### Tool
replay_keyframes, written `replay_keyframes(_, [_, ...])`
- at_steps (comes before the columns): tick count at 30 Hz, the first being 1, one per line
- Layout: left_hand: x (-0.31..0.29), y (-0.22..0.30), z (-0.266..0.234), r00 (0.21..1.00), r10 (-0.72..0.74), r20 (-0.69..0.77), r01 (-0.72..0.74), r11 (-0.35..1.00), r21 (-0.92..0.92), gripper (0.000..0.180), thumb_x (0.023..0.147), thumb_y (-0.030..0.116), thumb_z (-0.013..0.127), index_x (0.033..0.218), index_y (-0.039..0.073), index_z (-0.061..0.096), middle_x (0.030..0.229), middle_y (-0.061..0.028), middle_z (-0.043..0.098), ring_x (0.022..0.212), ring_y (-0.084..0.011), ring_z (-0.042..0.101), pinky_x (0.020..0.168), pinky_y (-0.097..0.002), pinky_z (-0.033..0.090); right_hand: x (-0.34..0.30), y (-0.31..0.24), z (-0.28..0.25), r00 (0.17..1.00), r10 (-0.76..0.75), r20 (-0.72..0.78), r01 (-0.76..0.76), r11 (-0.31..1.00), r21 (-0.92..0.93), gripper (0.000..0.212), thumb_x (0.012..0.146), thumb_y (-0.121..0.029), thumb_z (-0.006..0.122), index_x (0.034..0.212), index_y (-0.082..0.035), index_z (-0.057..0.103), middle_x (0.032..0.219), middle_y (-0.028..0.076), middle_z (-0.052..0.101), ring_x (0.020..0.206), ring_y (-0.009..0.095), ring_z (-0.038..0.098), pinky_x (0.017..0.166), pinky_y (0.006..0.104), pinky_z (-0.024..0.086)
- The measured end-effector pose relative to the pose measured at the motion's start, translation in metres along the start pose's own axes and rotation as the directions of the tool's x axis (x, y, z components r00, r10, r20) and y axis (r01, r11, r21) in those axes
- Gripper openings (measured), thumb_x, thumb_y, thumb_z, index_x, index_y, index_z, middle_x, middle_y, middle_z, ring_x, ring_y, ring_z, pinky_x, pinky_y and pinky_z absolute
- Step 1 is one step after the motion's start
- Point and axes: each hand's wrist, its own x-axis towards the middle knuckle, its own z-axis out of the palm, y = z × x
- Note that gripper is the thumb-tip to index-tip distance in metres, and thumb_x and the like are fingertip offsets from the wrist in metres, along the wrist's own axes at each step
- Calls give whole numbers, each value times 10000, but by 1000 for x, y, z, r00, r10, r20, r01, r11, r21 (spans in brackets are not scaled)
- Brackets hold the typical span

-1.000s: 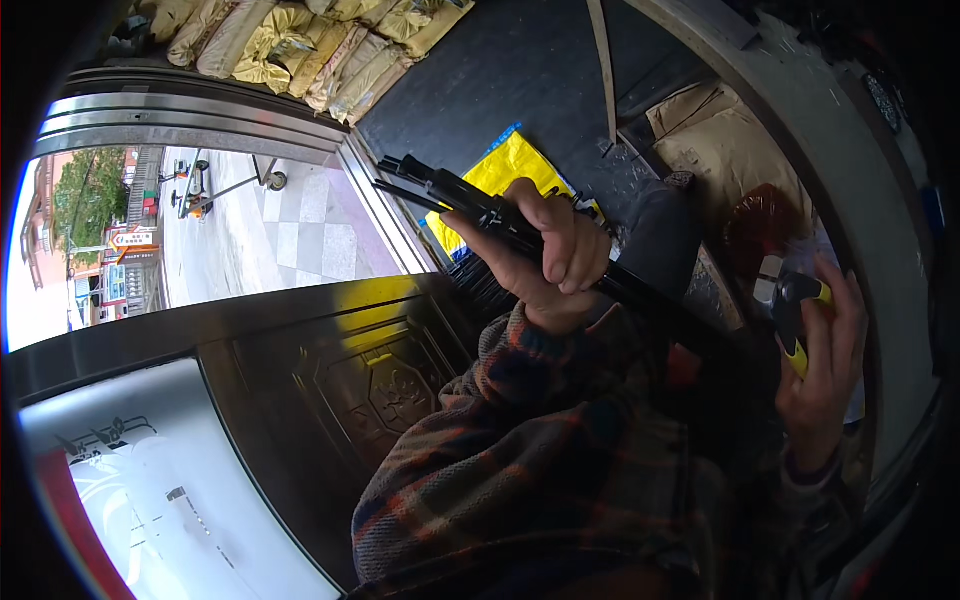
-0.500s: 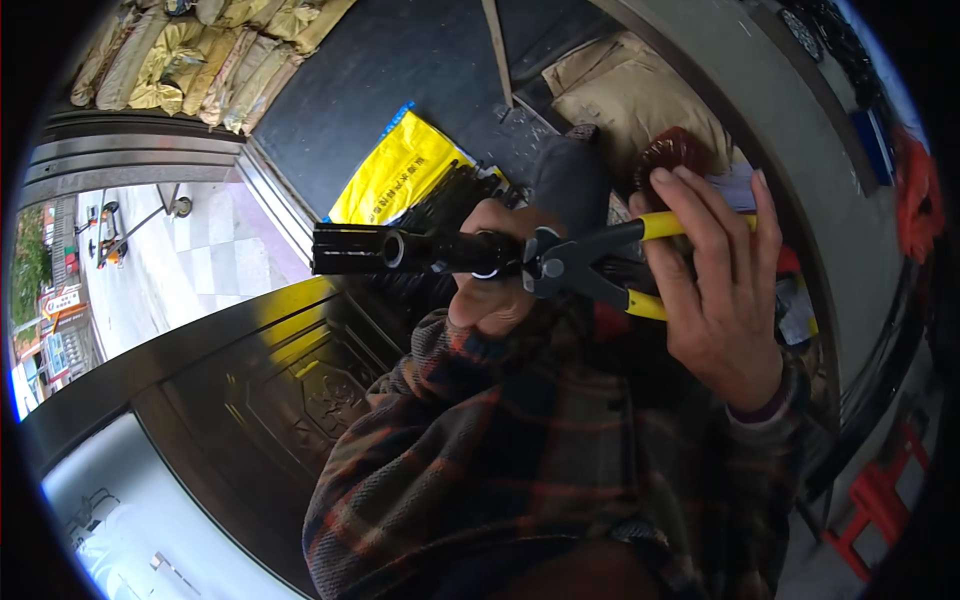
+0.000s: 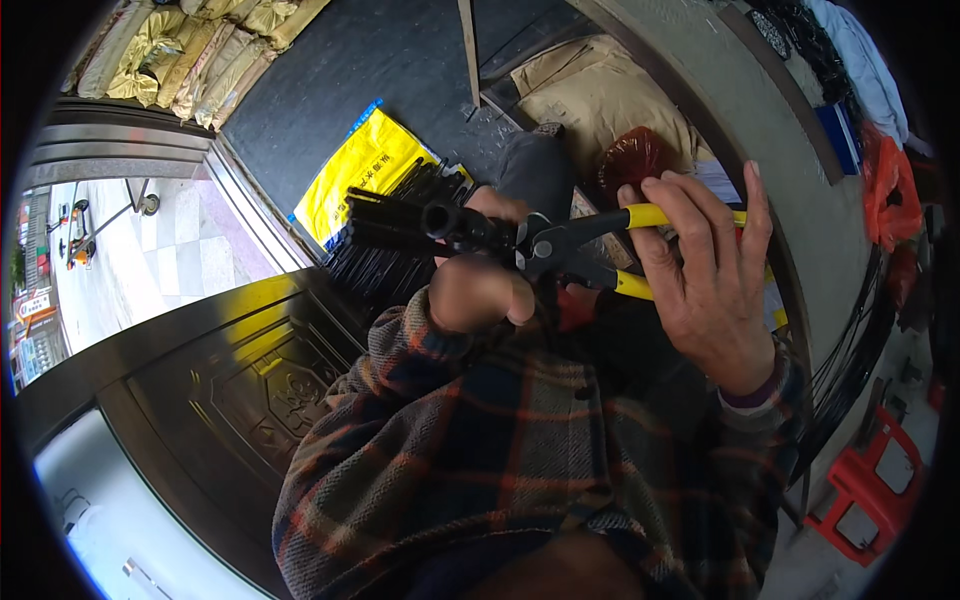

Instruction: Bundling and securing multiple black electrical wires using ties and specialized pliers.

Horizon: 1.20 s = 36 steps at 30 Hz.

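My left hand point(image 3: 475, 292), blurred, is wrapped round a black bundle of folded rods point(image 3: 385, 215) with a round, hollow collar at its near end. The rods point left, away from my palm. In my right hand point(image 3: 715, 285) is a pair of pliers point(image 3: 548, 246) with a dark metal head and yellow grips. Its jaws meet the collar end of the bundle beside my left fingers, which partly hide the contact. The two grips stand apart; my right fingers lie stretched across them.
More black rods point(image 3: 370, 272) lie below a yellow printed bag point(image 3: 365, 165). Brown paper sacks point(image 3: 600, 95) and a dark red plastic bag point(image 3: 635, 160) lie beyond my right hand. A carved dark door panel point(image 3: 275, 385) stands left, a red plastic stool point(image 3: 870, 490) lower right.
The rod bundle has turned in my left hand, its rods now pointing more away and its collar shifted right. The pliers stay at its end. The whole view has shifted slightly.
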Motion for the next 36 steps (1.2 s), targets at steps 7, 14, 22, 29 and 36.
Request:
replay_keyframes(7, [-2, 4, 6, 995, 3, 102, -2, 1000, -6, 553, 703, 406, 782, 920, 47, 423, 753, -49, 539, 645, -101, 476, 554, -228, 376, -6, 4, -6, 990, -54, 126, 30, 982, 186, 208, 783, -48, 582, 981, 9, 563, 1064, 148, 485, 899, 283, 525, 716, 412, 455])
replay_keyframes(14, [-7, 13, 12, 991, -113, 70, 105, 988, 116, 573, 744, 537, 682, 865, 55, 398, 719, -42, 515, 623, -83, 449, 545, -227, 369, -12, 4, -1, 989, -68, 131, 38, 975, 218, 141, 779, -90, 598, 884, -12, 543, 1035, 143, 473, 843, 248, 501, 686, 356, 440])
replay_keyframes(22, [-8, 5, 10, 980, -89, 177, 94, 995, -19, 437, 769, 317, 734, 964, 38, 460, 829, -52, 508, 724, -109, 458, 661, -267, 386, -16, 13, -9, 968, -80, 236, 13, 961, 275, 174, 767, -77, 587, 917, -6, 536, 1034, 140, 461, 867, 259, 493, 706, 360, 447])
replay_keyframes(29, [0, 5, 20, 989, -96, 116, 87, 993, 81, 630, 834, 603, 479, 1033, 7, 431, 850, -72, 522, 729, -107, 489, 635, -257, 409, -20, 20, -6, 962, -91, 258, -6, 936, 352, 204, 756, -40, 569, 955, -8, 540, 1077, 144, 463, 939, 283, 504, 755, 378, 454])
replay_keyframes(36, [18, 26, 21, 938, -301, 172, 295, 953, 63, 857, 784, 746, 352, 1061, -50, 502, 830, -63, 538, 621, -85, 476, 574, -231, 407, -19, 40, 1, 891, -189, 412, -316, 394, 863, 188, 838, -31, 557, 1002, -3, 470, 964, 121, 547, 828, 231, 587, 694, 353, 476])
